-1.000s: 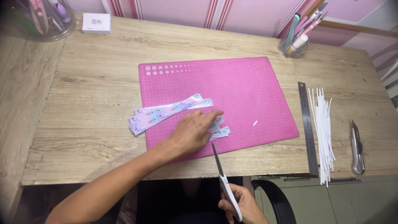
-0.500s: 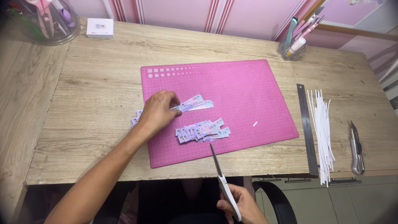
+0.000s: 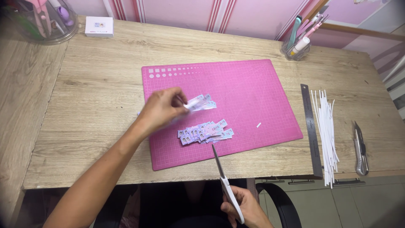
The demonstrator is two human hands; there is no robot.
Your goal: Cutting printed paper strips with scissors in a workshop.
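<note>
the wooden surface (image 3: 97, 105) carries a pink cutting mat (image 3: 253, 97). on it, the left hand (image 3: 162, 109) has its fingers pinched on a printed paper strip (image 3: 201, 102), above a pile of cut pieces (image 3: 204, 131). the right hand (image 3: 244, 209) grips closed scissors (image 3: 219, 166). it looks like cutting; next, strip meets blades. a clear pen cup (image 3: 295, 48) holds pens; a round tub (image 3: 42, 21) holds tools.

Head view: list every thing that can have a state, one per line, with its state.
left hand: gripping the printed paper strips on the pink cutting mat
right hand: holding the scissors, blades closed
pile of cut pieces: lying loose on the mat
steel ruler: flat on the table
utility knife: lying untouched
</note>
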